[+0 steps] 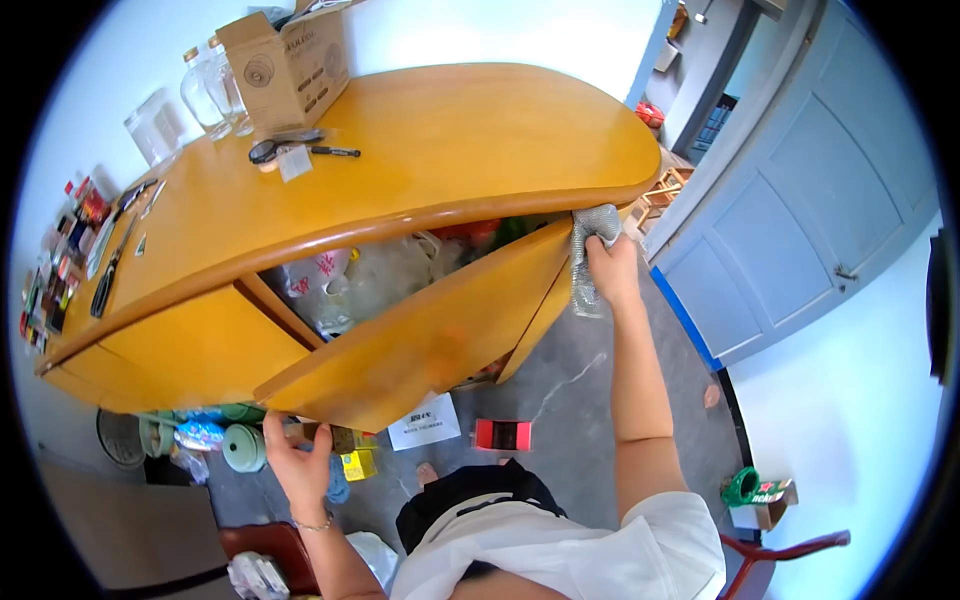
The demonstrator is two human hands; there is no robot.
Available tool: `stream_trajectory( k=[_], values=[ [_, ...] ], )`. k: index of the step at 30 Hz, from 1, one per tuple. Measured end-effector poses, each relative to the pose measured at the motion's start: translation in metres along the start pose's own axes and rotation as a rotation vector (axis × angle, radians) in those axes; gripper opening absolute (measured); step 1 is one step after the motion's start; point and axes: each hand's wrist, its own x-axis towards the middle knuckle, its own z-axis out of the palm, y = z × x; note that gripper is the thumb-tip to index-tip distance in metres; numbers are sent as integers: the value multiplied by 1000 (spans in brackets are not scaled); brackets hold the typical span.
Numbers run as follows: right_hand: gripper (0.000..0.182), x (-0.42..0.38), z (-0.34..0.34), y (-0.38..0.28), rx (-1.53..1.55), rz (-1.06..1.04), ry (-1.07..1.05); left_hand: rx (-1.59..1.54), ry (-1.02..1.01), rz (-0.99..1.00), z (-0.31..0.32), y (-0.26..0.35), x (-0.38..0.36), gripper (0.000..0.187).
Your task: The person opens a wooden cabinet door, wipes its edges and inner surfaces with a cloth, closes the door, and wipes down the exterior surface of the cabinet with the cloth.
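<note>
1. White walls [840, 440] and a blue door [770, 215] framed a room with a grey floor [570, 390], where the curved tabletop [500, 120] of a wooden cabinet [180, 355] spread across the scene.
2. At the tabletop's right end, a person's right hand [612, 268] gripped a grey cloth [588, 285], which hung beside the upper right corner of a tilted cabinet door [430, 325].
3. Fingertips of the left hand [300, 468] met the door's near left corner, the thumb spread apart; how firmly they held could not be told.
4. Between tabletop and door, plastic bags [390, 272] showed inside the cabinet.
5. Toward the far left of the tabletop stood a cardboard box [285, 75] and glass bottles [203, 95], with a black pen [336, 151] lying nearer.
6. Below, a red box [503, 435] lay right of a printed white sheet [425, 422].
</note>
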Motion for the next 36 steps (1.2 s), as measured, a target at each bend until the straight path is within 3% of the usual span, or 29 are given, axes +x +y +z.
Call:
stream_trajectory(
  k=[4,6,7,14,15,18,19,22,23,26,27,28,30,31,33,36],
  values=[
    [27,-16,11,7,-33,-367,-24,-371,42,-239,11,6,-20,31],
    [29,-18,5,1,-68,-451,-26,-301,119,-213,16,11,-34,34],
    [32,-3,-8,4,-137,-317,-43,-275,181,-184,21,10,-44,35],
    [32,-12,-10,-8,-75,-715,-91,-245,282,-219,32,26,-67,43],
    [31,0,-2,11,-269,-373,-95,-247,286,-207,32,22,-65,44],
    [28,12,-20,1,-249,-407,-148,-270,272,-247,31,32,-60,45],
    [31,6,-15,6,-229,-555,-154,-284,270,-254,32,28,-60,45],
    [27,-7,-6,-4,-111,-682,-74,-316,230,-268,32,26,-56,45],
    [26,3,-5,1,-286,-199,-191,-317,209,-270,27,26,-54,45],
    [22,3,-5,-1,-152,-456,-37,-357,206,-292,27,44,-55,44],
    [20,-15,2,-9,-207,-354,-139,-263,229,-179,28,36,-56,43],
    [21,-36,14,-16,-252,-387,-193,-235,231,-123,28,26,-54,43],
    [18,-67,19,-49,-130,-662,-205,-182,232,-11,28,11,-51,42],
    [17,-61,22,-46,-131,-640,-150,-221,218,-69,27,9,-52,42],
    [14,-25,14,-17,-342,-289,-208,-300,203,-182,26,9,-52,42],
    [13,-5,-13,-19,-167,-122,-177,-295,176,-263,21,19,-57,43]
  ],
)
